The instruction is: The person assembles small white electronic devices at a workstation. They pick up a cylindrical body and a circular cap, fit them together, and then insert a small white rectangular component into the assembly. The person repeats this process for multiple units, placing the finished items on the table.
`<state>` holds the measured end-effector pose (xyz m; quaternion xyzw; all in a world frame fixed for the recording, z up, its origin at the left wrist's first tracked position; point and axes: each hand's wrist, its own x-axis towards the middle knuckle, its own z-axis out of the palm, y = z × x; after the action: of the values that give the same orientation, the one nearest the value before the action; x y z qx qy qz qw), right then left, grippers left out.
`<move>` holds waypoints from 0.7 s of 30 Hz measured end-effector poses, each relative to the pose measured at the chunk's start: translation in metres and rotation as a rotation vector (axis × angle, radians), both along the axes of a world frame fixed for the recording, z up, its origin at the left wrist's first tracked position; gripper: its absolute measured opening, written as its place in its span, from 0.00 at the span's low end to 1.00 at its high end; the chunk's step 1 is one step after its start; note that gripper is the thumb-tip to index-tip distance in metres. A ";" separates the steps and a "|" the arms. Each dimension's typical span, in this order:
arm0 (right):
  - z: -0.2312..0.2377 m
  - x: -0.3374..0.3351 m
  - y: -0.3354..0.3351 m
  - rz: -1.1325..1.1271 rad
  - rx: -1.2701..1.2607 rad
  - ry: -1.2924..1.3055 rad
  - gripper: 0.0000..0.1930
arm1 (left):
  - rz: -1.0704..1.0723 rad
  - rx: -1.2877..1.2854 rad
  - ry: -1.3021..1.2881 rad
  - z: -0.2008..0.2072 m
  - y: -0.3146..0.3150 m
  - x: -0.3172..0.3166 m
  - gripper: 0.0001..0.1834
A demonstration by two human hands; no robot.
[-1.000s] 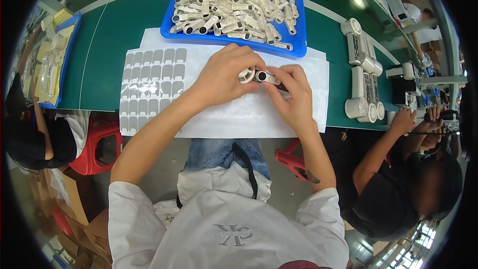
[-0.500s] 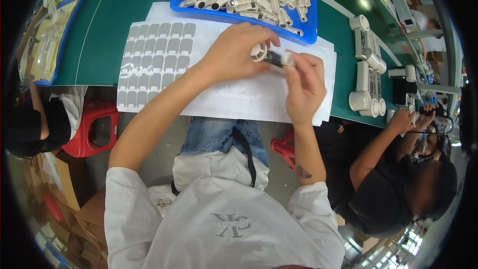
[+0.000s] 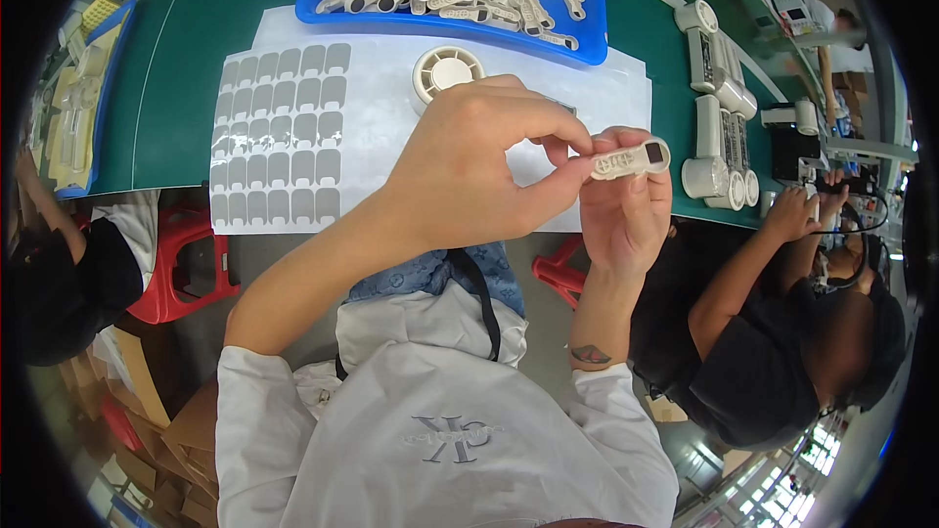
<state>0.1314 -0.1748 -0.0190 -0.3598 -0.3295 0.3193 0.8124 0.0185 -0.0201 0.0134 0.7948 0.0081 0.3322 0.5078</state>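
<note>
A small cream plastic button panel (image 3: 626, 162) is held between my two hands, just above the table's near edge on the right. It has raised buttons along its face and a dark square near its rounded right end. My left hand (image 3: 479, 156) is closed in a pinch on the left end of the panel. Beneath the panel, my right hand (image 3: 626, 220) grips it with thumb and fingers. Behind my left hand, a cream device with a round vented end (image 3: 448, 72) lies on the white sheet; most of its body is hidden by the hand.
Grey stickers (image 3: 276, 142) in rows lie on the white sheet's left part. At the back, a blue tray (image 3: 450, 25) holds many similar panels. Several cream devices (image 3: 719, 122) stand at right. Co-workers sit on both sides; a red stool (image 3: 186, 269) is at left.
Both hands were on the device with the round end; it now rests on the sheet. My hands have moved right and nearer, and hold the button panel.
</note>
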 end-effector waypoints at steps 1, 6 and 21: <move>0.001 0.000 -0.001 -0.003 0.000 -0.030 0.17 | 0.009 -0.014 -0.010 -0.001 -0.002 0.001 0.08; -0.001 -0.001 -0.003 -0.010 -0.004 -0.049 0.17 | 0.057 0.008 0.010 0.002 -0.006 -0.001 0.09; 0.008 -0.010 -0.010 -0.120 0.001 -0.164 0.15 | 0.034 -0.024 0.033 0.013 -0.015 -0.003 0.08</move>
<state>0.1217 -0.1845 -0.0115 -0.4034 -0.3732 0.2393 0.8005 0.0158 -0.0351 0.0265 0.7938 0.0342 0.3275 0.5113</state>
